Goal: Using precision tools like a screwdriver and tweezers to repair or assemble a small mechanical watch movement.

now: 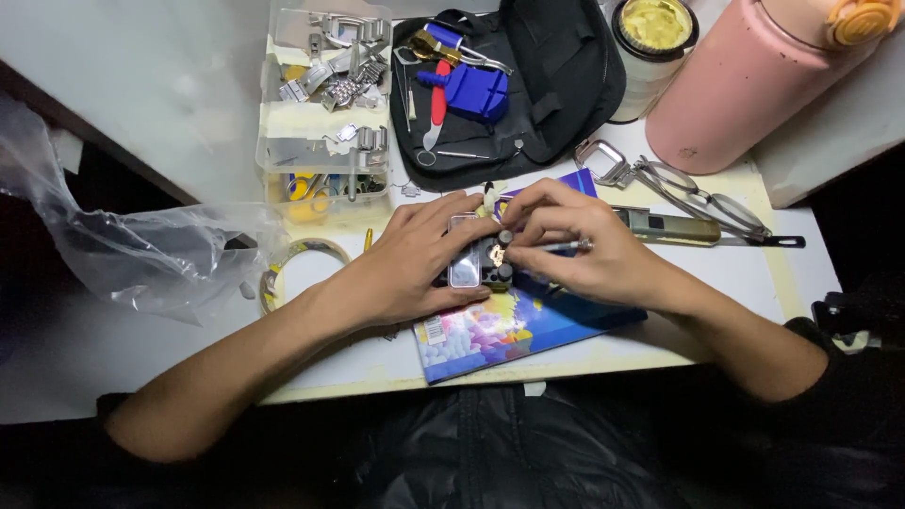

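1. The left hand [410, 264] is closed around a small dark holder block [476, 266] resting on a colourful booklet [490, 330]; the block's near side is hidden by fingers.
2. The right hand [584, 250] pinches a thin metal tool [564, 246] — its tip meets a small gold part on the block, too small to make out.
3. The pink bottle [745, 85] is cut off at the top edge; the spectacles [698, 198] lie near it.

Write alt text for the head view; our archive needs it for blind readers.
Two bare hands, left hand and right hand, work a thin tool on a small watch holder over a colourful booklet, with a tool pouch and parts tray behind.
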